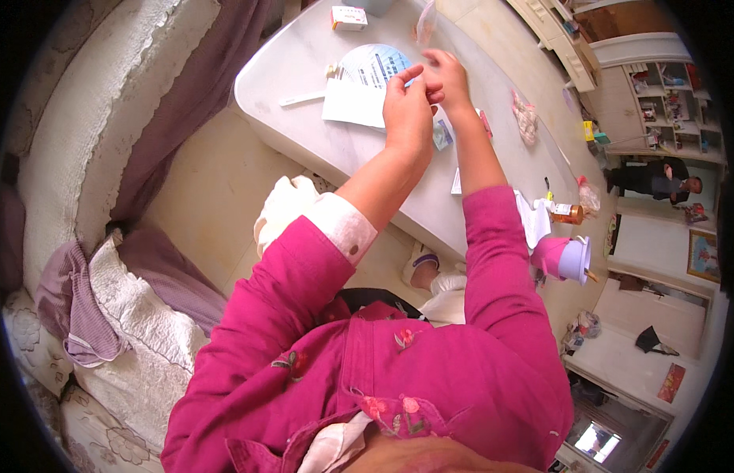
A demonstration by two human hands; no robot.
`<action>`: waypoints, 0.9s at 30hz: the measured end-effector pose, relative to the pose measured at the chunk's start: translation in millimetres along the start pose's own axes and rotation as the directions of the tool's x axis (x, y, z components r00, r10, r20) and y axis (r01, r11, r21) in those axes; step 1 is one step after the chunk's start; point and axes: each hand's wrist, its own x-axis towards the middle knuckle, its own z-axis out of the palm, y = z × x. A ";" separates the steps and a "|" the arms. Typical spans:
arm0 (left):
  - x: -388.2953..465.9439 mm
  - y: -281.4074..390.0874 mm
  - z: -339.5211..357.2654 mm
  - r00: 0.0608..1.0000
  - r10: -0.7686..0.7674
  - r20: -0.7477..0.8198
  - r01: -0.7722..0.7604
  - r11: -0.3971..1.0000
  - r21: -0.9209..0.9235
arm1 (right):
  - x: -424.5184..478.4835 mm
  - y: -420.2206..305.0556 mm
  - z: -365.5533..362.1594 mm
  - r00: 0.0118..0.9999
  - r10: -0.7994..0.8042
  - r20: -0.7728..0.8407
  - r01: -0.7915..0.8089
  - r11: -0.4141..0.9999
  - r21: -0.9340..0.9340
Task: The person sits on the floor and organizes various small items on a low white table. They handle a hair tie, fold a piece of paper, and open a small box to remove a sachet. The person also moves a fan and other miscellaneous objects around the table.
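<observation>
My left hand (407,112) is raised over the marble-look table (272,71), palm turned inward with the fingers partly bent. Close beside it on the right is my right hand (451,77), its fingers curled and slightly blurred. The fingertips of both hands nearly meet; whether something small is between them is hidden. Below the left hand lies a blank white sheet (352,103), partly covering a round blue-and-white printed disc (375,59). A white plastic stick (302,99) juts out left of the sheet. A small blue-and-white packet (442,136) lies below the hands.
A small carton (348,19), a small bottle (331,71) and clear plastic bag (425,26) stand farther back. Rightward are a knotted bag (524,121), an amber bottle (567,213) and a purple cup (571,260). A covered sofa (77,148) stands left. A person (656,180) is in the background.
</observation>
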 end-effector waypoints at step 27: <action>10.3 11.0 -8.5 0.978 -0.209 0.019 0.205 0.971 0.125 | -21.3 -79.1 -45.3 0.993 -0.033 -0.116 0.084 0.876 0.475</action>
